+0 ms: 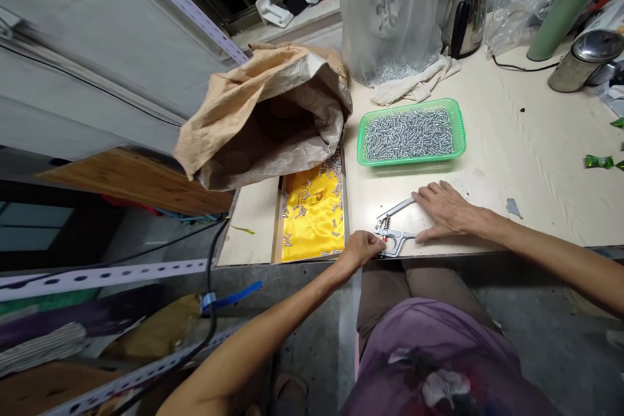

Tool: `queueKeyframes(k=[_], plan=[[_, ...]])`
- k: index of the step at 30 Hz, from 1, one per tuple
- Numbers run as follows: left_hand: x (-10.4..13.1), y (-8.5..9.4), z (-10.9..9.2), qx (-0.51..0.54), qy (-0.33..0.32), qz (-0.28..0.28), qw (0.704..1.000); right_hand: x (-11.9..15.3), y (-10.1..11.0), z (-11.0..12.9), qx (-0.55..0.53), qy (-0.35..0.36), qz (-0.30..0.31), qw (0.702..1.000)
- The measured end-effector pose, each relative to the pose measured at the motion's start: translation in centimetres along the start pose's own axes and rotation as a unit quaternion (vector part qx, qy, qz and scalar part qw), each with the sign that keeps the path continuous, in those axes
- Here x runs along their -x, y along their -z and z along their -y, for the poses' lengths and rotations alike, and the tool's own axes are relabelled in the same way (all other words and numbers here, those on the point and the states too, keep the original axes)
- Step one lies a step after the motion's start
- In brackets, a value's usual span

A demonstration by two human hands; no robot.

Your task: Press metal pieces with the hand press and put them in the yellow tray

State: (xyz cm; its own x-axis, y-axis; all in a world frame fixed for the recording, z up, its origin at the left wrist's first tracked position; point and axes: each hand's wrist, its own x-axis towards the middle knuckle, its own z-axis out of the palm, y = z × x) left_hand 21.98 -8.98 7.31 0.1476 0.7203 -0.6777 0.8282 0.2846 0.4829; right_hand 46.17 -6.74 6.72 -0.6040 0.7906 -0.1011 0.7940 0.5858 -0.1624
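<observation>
A silver hand tool (400, 242) with two spread handles and a small spring lies at the table's front edge. My left hand (363, 248) is at the tool's left end, its fingers pinched together; what they hold, if anything, is too small to name. On the right, my right hand (441, 211) has its fingers and thumb spread around the handle ends. Beyond the tool stands a green tray (461, 136) full of small metal pieces. Left of my left hand, similar pieces are scattered on a yellow cloth (312, 234) in a shallow recess.
A large brown paper sack (229, 104) leans open over the recess. Behind the tray are a clear plastic bag (390, 13), a white cloth (414, 82) and a metal kettle (468, 10). A metal cup (580, 62) and green wrapped items (598, 162) are at right.
</observation>
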Motion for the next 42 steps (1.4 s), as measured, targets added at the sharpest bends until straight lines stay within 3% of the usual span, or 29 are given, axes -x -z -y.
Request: queueKeyframes(k=[9,12,14,17,20,23,27,36,42], plan=[[0.0,-0.1,0.0,-0.003,0.001,0.009,1.0,1.8,-0.5,2.0,0.005,-0.039,-0.01,0.999],[0.6,-0.1,0.2,-0.052,-0.017,-0.004,0.999,2.1,-0.4,2.5,0.007,-0.039,-0.015,0.999],[1.2,-0.3,0.0,-0.112,-0.071,-0.09,0.987,2.3,-0.5,2.6,0.0,-0.03,-0.023,0.999],[1.5,-1.2,-1.4,-0.209,-0.213,-0.197,0.934,2.6,-0.9,2.7,-0.005,-0.02,-0.042,0.999],[0.2,-2.3,-3.4,-0.283,-0.33,-0.132,0.891,2.7,-1.8,2.6,0.012,-0.018,-0.076,0.997],[-1.7,-2.4,-4.9,-0.325,-0.382,-0.083,0.861,2.6,-2.9,2.0,0.025,0.008,-0.127,0.992],[-2.7,-1.9,-5.0,-0.326,-0.395,-0.067,0.856,2.4,-3.7,1.4,0.019,0.039,-0.158,0.986],[-4.1,-2.5,-4.6,-0.286,-0.359,-0.098,0.883,1.2,-2.6,1.5,-0.028,0.028,-0.133,0.99],[-4.4,-2.1,-4.9,-0.288,-0.352,-0.103,0.885,1.1,-3.2,0.7,-0.016,0.03,-0.153,0.988]])
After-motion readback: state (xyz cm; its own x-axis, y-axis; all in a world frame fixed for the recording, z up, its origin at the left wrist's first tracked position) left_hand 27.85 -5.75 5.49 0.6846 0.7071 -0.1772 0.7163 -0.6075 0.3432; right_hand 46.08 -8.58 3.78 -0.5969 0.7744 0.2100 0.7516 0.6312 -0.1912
